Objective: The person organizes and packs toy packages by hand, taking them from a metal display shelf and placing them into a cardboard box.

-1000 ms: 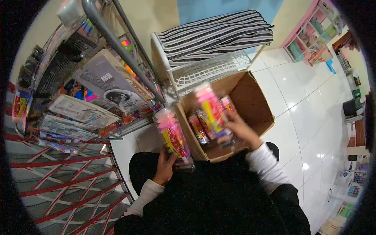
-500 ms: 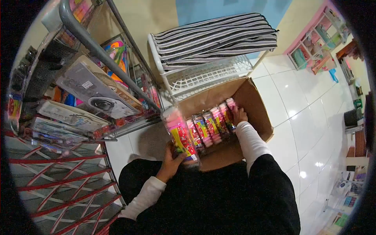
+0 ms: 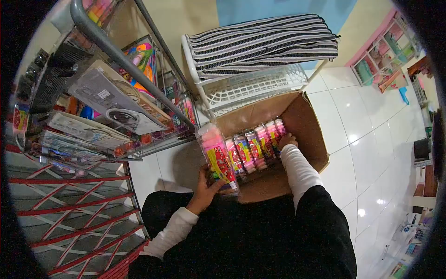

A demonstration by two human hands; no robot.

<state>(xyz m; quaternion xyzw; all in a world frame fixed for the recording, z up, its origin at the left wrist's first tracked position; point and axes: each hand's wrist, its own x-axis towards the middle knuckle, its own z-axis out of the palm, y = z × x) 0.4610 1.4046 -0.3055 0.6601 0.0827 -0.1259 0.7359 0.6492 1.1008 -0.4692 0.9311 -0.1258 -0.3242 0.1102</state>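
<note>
The person's left hand [image 3: 203, 193] is clamped on the lower end of a long clear-plastic pack of pink pieces with a yellow-and-red label [image 3: 217, 156], most of it slanting up beyond the fingers. The right hand [image 3: 288, 141] is at the right end of a row of similar packs [image 3: 254, 148]; whether it grips one, I can't tell. An open brown cardboard box [image 3: 309, 125] holds that row.

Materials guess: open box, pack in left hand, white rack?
Open box: matte brown, likely cardboard, from its plain thin walls.
Pack in the left hand: glossy wrap, probably clear plastic; pink contents show through, their material unclear.
White rack: smooth, lattice-patterned, probably moulded plastic, though coated metal is possible.
</note>
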